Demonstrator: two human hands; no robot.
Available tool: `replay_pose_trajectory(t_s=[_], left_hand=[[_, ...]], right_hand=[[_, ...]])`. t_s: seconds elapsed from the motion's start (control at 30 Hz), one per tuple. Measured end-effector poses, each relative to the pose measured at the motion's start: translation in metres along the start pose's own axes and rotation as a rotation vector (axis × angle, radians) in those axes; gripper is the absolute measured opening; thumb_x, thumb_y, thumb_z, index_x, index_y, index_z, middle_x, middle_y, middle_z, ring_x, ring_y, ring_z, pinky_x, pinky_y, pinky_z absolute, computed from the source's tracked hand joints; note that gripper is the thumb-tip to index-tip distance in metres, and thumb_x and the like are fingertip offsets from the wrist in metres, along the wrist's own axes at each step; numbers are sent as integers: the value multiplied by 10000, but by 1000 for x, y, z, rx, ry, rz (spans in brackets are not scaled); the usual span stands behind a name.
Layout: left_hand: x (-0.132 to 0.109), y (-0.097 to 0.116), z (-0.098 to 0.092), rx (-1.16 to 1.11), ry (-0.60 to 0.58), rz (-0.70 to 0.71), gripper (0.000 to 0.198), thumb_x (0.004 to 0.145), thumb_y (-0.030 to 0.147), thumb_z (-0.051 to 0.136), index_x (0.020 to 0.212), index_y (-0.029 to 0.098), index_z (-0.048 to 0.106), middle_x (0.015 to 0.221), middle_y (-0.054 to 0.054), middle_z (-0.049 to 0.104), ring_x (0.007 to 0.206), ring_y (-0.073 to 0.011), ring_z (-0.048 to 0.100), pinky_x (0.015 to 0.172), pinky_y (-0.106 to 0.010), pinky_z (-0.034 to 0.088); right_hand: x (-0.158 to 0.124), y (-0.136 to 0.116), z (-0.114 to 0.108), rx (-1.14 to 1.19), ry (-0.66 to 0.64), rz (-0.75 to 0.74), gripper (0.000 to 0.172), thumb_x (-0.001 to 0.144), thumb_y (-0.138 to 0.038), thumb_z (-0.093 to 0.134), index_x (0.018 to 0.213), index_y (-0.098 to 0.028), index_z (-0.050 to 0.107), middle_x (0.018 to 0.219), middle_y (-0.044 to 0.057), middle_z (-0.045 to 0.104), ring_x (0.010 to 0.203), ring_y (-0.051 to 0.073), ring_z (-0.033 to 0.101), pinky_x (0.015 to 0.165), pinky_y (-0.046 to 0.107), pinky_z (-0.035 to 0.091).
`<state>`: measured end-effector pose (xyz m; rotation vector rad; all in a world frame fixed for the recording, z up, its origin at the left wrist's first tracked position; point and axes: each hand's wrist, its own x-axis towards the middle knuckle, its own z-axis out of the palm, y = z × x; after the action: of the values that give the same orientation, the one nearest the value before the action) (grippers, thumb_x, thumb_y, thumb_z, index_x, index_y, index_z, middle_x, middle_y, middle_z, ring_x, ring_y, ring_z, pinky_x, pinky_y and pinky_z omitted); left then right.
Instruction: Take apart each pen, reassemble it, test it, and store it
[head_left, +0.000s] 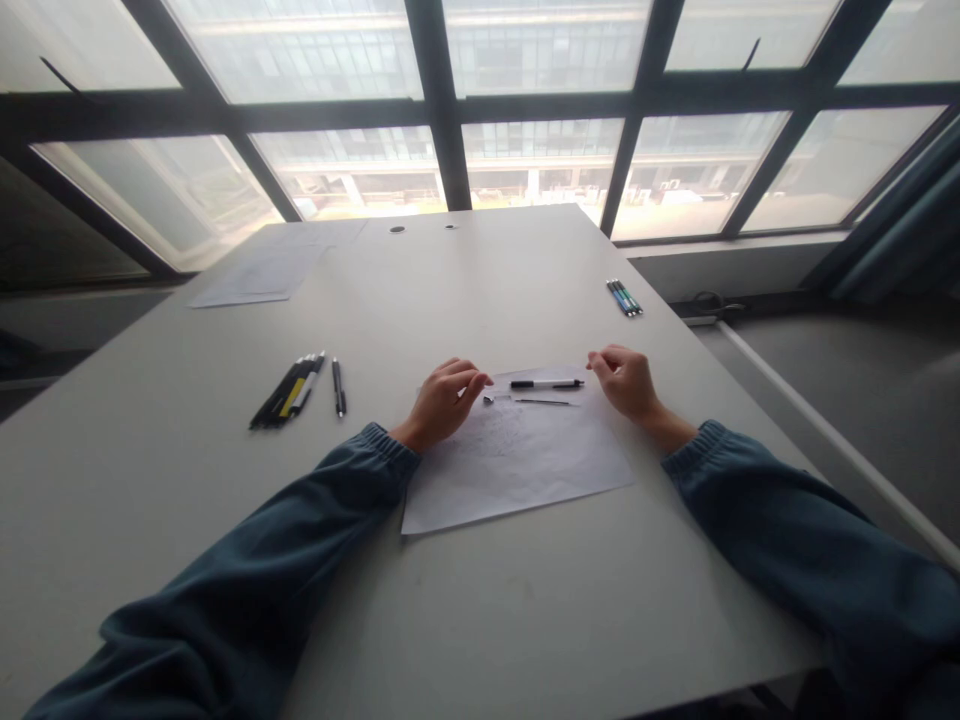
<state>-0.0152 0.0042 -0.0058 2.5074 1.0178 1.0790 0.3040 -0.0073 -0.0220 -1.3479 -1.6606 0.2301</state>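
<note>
- Nearest me, a thin white paper sheet (540, 465) lies skewed on the smooth white bench (465, 620).
- On the sheet's far half rest a small, shiny, metal-looking piece (488, 400) and, right of it, a thin dark rod (541, 402), probably a refill.
- Just beyond the rod, on the same sheet, lies a slim black-and-white pen (547, 384).
- My left grip (448, 402) is at the sheet's far left, beside the metal piece, fingers loosely curled; I can't make out whether they pinch anything.
- My right grip (626, 385) is by the sheet's far right corner, curled tighter; its inside is hidden, so its contents I can't tell.
- Well left of the sheet: one black pen (339, 388), then a row of dark pens (289, 395), one yellow-banded.
- Beyond the sheet, off right: blue and green pens (625, 298).
- I judge the step as sorting out loose pen parts; lifting the rod calls for a fine fingertip pinch.
</note>
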Motion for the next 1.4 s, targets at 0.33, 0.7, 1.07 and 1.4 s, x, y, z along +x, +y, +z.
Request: replay_pose_trajectory(t_s=[0.33,0.7,1.07,1.4], left_hand=[[1,0,1,61,-7,-8,354,1019,383,490,842,191,729,834,-51,690,833,-180,601,804,-335,482],[0,-3,2,95,-108,65,186,939,368,640,951,231,764,964,-69,704,918,-204,608,844,-367,505],[-1,-2,1,119,-203,89,115,899,356,703,908,276,785,1014,-47,693,978,-204,594,891,-371,482],[-1,-1,1,92,-204,107,127,919,329,676,886,261,779,1000,-47,693,946,-192,592,892,-364,485]], right_hand=[[3,8,6,9,-28,152,358,896,-379,562,654,-171,724,628,56,698,597,182,599,598,297,417],[4,10,7,-7,-56,167,335,884,-360,575,660,-164,730,634,54,705,590,178,597,589,298,405],[4,7,6,-5,-57,164,337,880,-359,570,659,-165,734,634,55,703,595,182,601,601,306,410],[3,6,6,-2,-61,162,328,881,-350,577,662,-163,735,637,55,703,599,181,601,601,301,407]])
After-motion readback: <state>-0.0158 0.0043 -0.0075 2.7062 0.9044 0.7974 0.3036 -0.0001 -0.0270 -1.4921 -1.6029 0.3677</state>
